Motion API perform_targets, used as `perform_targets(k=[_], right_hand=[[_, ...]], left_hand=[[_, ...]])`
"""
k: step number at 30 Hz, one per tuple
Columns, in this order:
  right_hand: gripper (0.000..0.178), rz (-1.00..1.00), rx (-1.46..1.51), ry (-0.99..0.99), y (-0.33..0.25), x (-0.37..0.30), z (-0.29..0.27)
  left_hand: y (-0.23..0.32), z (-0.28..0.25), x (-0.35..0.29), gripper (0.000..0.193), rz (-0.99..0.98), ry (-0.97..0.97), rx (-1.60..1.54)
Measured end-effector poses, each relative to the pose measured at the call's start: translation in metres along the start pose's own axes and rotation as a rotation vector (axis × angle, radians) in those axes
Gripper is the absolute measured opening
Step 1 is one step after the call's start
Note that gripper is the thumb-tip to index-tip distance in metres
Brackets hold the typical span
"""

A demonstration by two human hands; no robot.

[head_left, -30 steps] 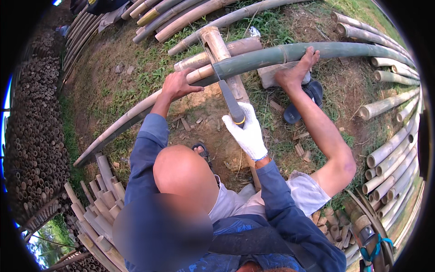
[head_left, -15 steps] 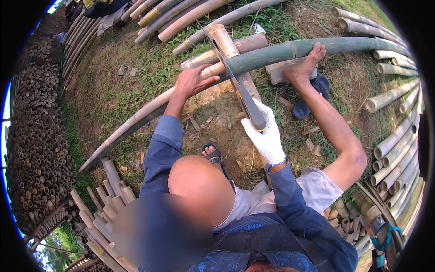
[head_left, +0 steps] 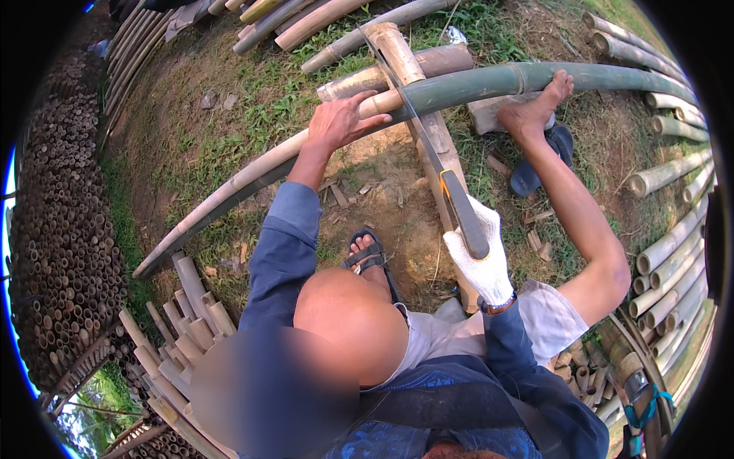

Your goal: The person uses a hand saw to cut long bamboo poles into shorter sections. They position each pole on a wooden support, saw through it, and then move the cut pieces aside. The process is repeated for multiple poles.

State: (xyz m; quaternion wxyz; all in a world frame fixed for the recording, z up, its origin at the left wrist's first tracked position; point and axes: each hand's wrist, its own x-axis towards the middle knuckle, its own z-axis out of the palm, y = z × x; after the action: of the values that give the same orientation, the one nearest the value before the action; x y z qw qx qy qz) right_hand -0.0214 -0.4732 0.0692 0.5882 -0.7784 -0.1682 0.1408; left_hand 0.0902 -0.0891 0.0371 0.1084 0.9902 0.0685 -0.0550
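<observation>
A long green bamboo pole (head_left: 466, 88) arcs across the view, and left of the saw its upper side is pale. My bare left hand (head_left: 340, 124) is closed over the pale stretch, thumb along the pole and pointing at the blade. In a white knitted glove, my right hand (head_left: 480, 249) grips the dark handle of a handsaw (head_left: 419, 126). The saw's long thin blade crosses the pole just right of my left fingers, at the edge between pale and green. My bare right foot (head_left: 531, 115) presses on the pole farther right.
A bamboo post lying lengthwise (head_left: 445, 149) and a short bamboo log (head_left: 447, 60) lie under the pole. A loose sandal (head_left: 527, 172) rests below my raised foot. Stacked bamboo poles (head_left: 673, 252) line the right; cut lengths (head_left: 187, 321) stand at lower left.
My right hand has drawn the saw back toward me, its blade still across the pole. My left hand keeps its hold. The whole view has shifted slightly.
</observation>
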Motion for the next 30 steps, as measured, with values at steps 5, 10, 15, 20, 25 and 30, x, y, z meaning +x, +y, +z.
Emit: perform_targets(k=[5, 10, 15, 20, 25, 30], right_hand=[[0.067, -0.096, -0.036, -0.035, 0.006, -0.035, -0.010], [0.063, -0.081, -0.027, -0.027, 0.009, -0.006, 0.004], [0.058, -0.206, 0.193, -0.025, 0.008, 0.128, 0.060], [0.060, -0.185, 0.118, 0.004, 0.015, 0.043, 0.031], [0.066, -0.112, -0.050, -0.069, -0.004, -0.076, -0.013], [0.060, -0.239, 0.120, -0.004, 0.013, 0.077, 0.047]], left_hand=[[0.002, -0.007, -0.001, 0.102, 0.080, 0.029, -0.019], [0.001, -0.010, -0.001, 0.101, 0.047, -0.013, -0.035], [-0.009, 0.003, -0.007, 0.098, 0.028, 0.039, -0.045], [-0.003, -0.002, 0.003, 0.098, 0.034, 0.030, -0.046], [0.006, -0.006, -0.004, 0.096, 0.023, 0.036, 0.011], [0.005, -0.001, -0.004, 0.100, -0.055, 0.002, 0.040]])
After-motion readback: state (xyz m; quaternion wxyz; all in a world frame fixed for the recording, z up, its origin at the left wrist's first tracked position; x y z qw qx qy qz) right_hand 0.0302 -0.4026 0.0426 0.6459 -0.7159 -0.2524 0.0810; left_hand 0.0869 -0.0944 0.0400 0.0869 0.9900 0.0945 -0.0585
